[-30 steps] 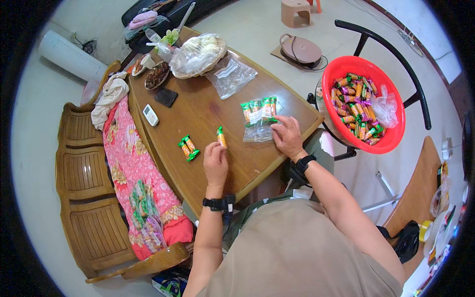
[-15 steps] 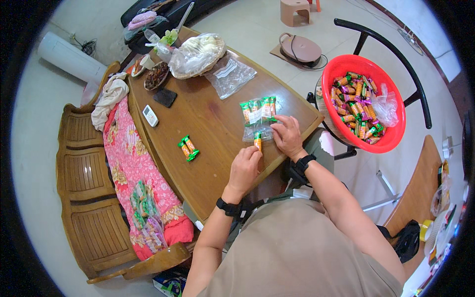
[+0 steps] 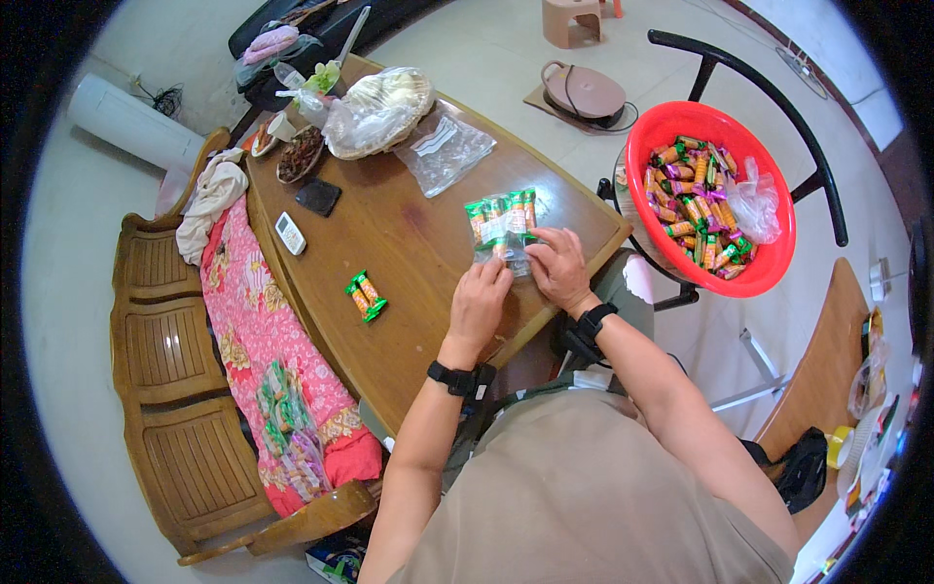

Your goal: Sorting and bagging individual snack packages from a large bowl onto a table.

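On the wooden table lies a clear plastic bag (image 3: 516, 261) holding a row of small wrapped snack sticks (image 3: 516, 209) with green ends and orange middles. My left hand (image 3: 478, 300) is closed on another wrapped snack stick (image 3: 499, 250), whose far end reaches into the bag's near, open side. With its fingers pinched on the bag's right edge, my right hand (image 3: 561, 270) rests close beside the left. Two loose snack sticks (image 3: 365, 295) lie together farther left on the table.
A red basin (image 3: 637, 195) full of wrapped snacks stands on a chair at right. Toward the table's far end are an empty clear bag (image 3: 449, 161), a basket (image 3: 379, 112), a dark phone-like slab (image 3: 318, 196) and a white remote (image 3: 291, 234). Filled bags (image 3: 284, 409) lie on the wooden bench.
My left hand has moved slightly forward, carrying the snack stick from the bag's near edge into its opening. The right hand stays at the bag's right edge.
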Demonstrator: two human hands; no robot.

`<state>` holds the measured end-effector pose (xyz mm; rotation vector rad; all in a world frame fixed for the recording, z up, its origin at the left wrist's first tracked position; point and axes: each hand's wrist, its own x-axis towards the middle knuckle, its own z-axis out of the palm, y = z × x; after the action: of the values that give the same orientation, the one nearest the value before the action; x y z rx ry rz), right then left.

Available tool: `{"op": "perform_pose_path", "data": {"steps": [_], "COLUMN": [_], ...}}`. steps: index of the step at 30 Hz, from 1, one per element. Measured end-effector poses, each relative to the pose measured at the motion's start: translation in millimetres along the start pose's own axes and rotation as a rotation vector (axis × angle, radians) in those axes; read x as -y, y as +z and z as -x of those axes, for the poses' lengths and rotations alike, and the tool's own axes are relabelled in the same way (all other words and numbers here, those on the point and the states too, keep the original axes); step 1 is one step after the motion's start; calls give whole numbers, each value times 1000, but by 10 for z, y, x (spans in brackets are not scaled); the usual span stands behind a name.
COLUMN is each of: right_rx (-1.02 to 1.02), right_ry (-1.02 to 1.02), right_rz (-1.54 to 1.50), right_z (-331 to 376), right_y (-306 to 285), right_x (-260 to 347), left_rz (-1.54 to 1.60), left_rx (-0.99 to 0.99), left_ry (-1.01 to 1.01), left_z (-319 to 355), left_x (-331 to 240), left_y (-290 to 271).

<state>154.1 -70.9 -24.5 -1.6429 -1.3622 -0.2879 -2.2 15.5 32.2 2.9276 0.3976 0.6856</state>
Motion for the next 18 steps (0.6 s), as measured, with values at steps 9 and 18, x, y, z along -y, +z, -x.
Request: {"op": "perform_pose_path", "data": {"steps": [9,18], "right_rx": [-1,12], "right_ry": [13,27], "right_rz": [11,-1], "right_z": [-7,-19], "right_y": [5,-12], "right_x": [19,28], "left_rz": [-11,-130], "left_rx": [-51,-207], "left_ry": [47,-14], "left_z": [-102,-94], "left_x": [67,173], "left_y": [112,271]}}
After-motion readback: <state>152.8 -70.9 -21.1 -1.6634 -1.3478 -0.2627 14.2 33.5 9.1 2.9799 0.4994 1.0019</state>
